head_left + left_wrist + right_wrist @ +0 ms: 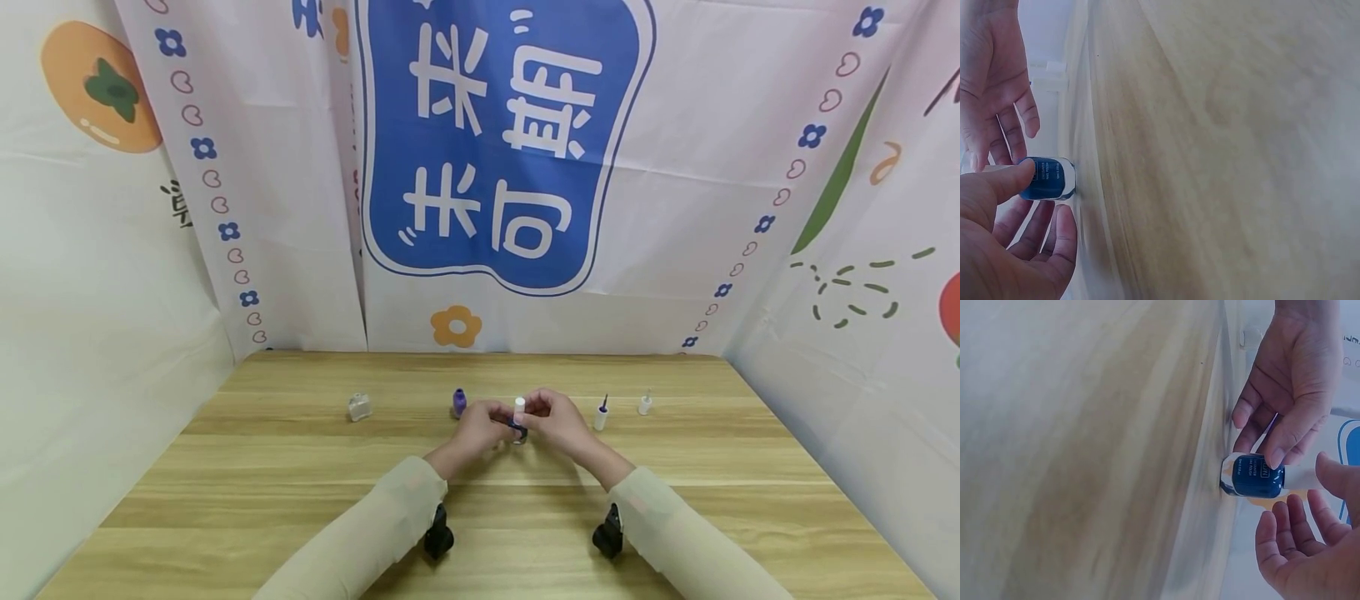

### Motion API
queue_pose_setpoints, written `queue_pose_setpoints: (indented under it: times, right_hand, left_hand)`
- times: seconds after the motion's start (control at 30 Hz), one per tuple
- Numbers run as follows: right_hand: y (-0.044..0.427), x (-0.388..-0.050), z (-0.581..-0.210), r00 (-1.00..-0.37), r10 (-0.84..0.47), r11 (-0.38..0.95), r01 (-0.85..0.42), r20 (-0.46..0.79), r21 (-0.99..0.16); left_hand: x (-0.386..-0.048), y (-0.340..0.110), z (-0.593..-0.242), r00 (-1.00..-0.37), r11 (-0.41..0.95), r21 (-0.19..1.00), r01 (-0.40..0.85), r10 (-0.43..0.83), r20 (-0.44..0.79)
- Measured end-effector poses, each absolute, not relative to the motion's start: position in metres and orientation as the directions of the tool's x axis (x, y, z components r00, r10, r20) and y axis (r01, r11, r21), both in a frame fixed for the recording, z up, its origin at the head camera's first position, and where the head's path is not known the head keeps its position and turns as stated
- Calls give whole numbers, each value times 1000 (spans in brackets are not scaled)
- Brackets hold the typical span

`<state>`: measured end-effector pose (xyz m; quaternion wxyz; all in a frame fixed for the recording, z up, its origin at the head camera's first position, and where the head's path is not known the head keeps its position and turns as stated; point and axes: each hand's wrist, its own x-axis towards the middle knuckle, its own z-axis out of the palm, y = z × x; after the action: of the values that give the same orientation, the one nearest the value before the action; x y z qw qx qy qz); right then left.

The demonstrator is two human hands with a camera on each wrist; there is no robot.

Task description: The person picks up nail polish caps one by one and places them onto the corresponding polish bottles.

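Observation:
A dark blue nail polish bottle [1257, 475] with a white cap [520, 406] is upright at the middle of the table, its base at or just above the wood. My left hand [478, 428] pinches the glass body between thumb and fingers. From the other side, my right hand [558, 425] pinches the white cap, its thumb [1336, 477] against it. The cap sits on the bottle's neck; how tightly cannot be told. Printed lettering shows on the blue glass in both wrist views.
An uncapped clear bottle [359, 407] stands to the left, with an uncapped purple bottle [460, 403] close by my left hand. Right of my hands, two white caps stand brush-up: one with a dark brush [601, 417], another with a pale brush [645, 406]. Printed cloth [300, 275] borders the wooden table [517, 533].

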<state>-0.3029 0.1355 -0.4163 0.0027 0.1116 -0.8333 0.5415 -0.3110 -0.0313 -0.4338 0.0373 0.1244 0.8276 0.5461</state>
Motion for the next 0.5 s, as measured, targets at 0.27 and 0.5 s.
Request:
queue_pose_setpoints:
  times: [0.27,0.5]
  right_hand:
    - [138,-302,-412,-973,-188,379,-196,132,-904]
    - [145,-300,-404,-975,-169,386,-202,146,-900]
  left_hand:
    - [-310,-37,-428,-976,332,937,107,217,34]
    - [-309,-43,-422,-976,319,941,109,212,41]
